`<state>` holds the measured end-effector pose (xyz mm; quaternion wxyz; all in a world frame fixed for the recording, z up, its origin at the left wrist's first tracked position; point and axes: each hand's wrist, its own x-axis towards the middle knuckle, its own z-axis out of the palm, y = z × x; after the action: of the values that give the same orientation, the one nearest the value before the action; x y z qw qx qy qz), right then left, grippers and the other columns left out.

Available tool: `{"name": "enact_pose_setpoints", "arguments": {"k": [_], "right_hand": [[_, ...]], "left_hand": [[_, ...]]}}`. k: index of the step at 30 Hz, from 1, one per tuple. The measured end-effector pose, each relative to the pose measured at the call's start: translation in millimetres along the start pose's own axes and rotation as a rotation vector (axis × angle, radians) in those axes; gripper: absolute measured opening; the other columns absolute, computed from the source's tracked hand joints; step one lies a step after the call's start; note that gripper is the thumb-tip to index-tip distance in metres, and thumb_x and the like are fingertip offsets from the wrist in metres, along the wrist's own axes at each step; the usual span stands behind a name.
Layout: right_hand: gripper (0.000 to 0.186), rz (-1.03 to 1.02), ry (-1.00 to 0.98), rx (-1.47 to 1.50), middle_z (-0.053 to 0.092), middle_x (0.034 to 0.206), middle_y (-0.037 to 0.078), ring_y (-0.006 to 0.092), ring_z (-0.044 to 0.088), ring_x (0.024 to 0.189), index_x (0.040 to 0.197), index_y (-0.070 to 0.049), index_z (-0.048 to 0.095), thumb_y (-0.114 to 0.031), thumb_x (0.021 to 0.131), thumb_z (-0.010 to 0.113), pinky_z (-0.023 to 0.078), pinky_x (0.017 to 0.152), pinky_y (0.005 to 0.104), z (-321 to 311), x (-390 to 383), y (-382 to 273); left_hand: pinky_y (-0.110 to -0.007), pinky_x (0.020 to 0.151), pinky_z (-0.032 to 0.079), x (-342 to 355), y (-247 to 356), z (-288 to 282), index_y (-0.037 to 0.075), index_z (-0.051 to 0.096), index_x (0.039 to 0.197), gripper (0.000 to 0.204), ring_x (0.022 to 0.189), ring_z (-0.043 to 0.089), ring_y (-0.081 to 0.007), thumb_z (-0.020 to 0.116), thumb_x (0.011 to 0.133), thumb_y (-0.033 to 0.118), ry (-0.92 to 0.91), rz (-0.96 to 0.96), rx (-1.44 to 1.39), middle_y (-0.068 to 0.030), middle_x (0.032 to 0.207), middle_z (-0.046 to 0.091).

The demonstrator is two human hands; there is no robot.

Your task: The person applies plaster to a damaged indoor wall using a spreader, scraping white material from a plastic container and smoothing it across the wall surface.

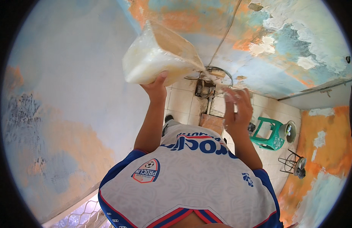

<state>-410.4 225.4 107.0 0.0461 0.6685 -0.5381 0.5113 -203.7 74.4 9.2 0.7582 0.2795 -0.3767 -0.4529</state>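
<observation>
My left hand [156,86] grips a cut-open, whitish plastic container [145,62] from below, thumb on its side. The container is raised and tilted, its open mouth toward the upper right, and its walls are smeared with pale residue. To the right of it my right hand [238,110] is raised with loosely bent fingers, the thumb apart from them. White smears cover its fingers, and motion blurs them. A thin pale streak [213,78] runs between the container's corner and these fingertips; I cannot tell what it is.
A patchy wall [69,95] stands close on the left; a peeling one [294,45] is ahead. Below lie a coiled black cable [231,76] and a broken floor hole [204,89]. A green plastic stool [273,135], a metal bowl [291,132] and a small black-legged stand [288,162] are right.
</observation>
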Motion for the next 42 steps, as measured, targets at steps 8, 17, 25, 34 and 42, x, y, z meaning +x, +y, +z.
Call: {"name": "enact_pose_setpoints", "arguments": {"k": [8,17,25,34,42], "right_hand": [[0.019,0.001,0.090,0.031,0.067,0.090,0.016,0.0264,0.059,0.077,0.109,0.003,0.067,0.005,0.091,0.061,0.048,0.072,0.0350,-9.9,4.8,22.3],[0.026,0.052,-0.017,0.057,0.066,0.095,0.013,0.0294,0.057,0.073,0.113,-0.003,0.069,0.002,0.089,0.061,0.047,0.068,0.0375,-18.9,-26.3,18.0],[0.029,0.836,0.266,1.216,0.066,0.119,0.006,0.0123,0.063,0.105,0.129,0.000,0.055,-0.009,0.102,0.056,0.050,0.089,0.0263,-42.1,-0.8,58.6],[0.027,0.983,0.269,1.409,0.067,0.110,0.003,0.0109,0.066,0.094,0.126,-0.004,0.055,-0.011,0.100,0.058,0.056,0.080,0.0282,-39.3,-15.5,48.7],[0.026,0.923,0.283,1.477,0.066,0.100,0.000,0.0064,0.062,0.079,0.126,-0.006,0.055,-0.012,0.101,0.058,0.054,0.074,0.0258,-51.9,-23.0,51.9]], "left_hand": [[-0.039,0.099,0.053,-30.0,22.2,-4.7,0.008,0.040,0.139,0.080,0.114,0.058,-0.0221,0.074,0.067,0.001,-0.055,0.066,-0.115,-0.0074,0.124,0.054],[-0.041,0.101,0.053,-22.2,39.2,16.1,0.005,0.038,0.140,0.073,0.116,0.056,-0.0236,0.073,0.075,0.008,0.035,0.116,-0.079,-0.0088,0.125,0.052],[-0.042,0.092,0.053,-56.1,1.7,13.7,0.008,0.044,0.132,0.081,0.108,0.059,-0.0221,0.078,0.077,0.056,-0.121,-0.177,-0.137,-0.0058,0.119,0.055],[-0.042,0.097,0.051,-66.0,7.5,40.8,0.005,0.040,0.138,0.082,0.114,0.058,-0.0254,0.073,0.080,0.055,-0.230,-0.291,-0.242,-0.0088,0.124,0.051],[-0.043,0.096,0.049,-70.3,12.7,56.1,0.006,0.048,0.129,0.069,0.110,0.058,-0.0245,0.064,0.086,0.058,-0.230,-0.309,-0.248,-0.0076,0.116,0.056]]}}
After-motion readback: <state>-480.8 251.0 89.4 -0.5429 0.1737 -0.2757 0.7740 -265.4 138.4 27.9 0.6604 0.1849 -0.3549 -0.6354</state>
